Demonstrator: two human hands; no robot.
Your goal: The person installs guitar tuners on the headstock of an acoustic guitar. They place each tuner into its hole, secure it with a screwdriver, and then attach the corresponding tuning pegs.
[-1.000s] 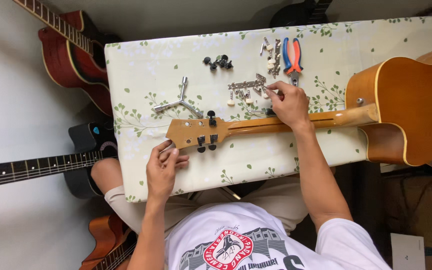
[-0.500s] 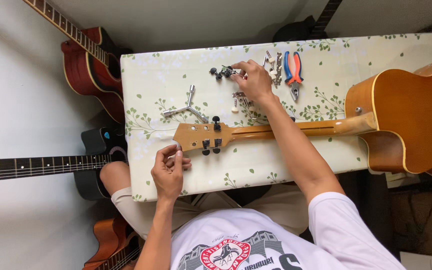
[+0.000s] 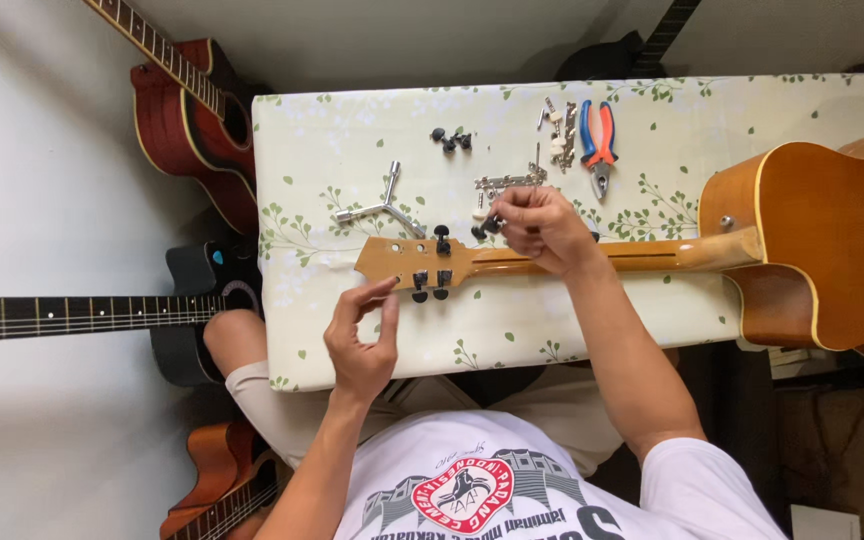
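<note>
1. Since half a second ago, right hand (image 3: 544,232) has returned from upper-centre pegs (image 3: 450,139), pinching one black tuning peg (image 3: 492,224).
2. Left hand (image 3: 364,340) open beside headstock (image 3: 414,263), frame centre.
3. Three pegs fitted; others remain loose.

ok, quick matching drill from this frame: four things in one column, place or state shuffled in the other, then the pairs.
1. right hand
2. left hand
3. pliers
4. three-arm wrench

a. lies on the cloth above the headstock
b. open, fingers at the headstock's lower edge
c. pinches a small black tuner part over the neck
d. red and blue handles, at the table's far edge

Pairs: 1-c, 2-b, 3-d, 4-a
</note>
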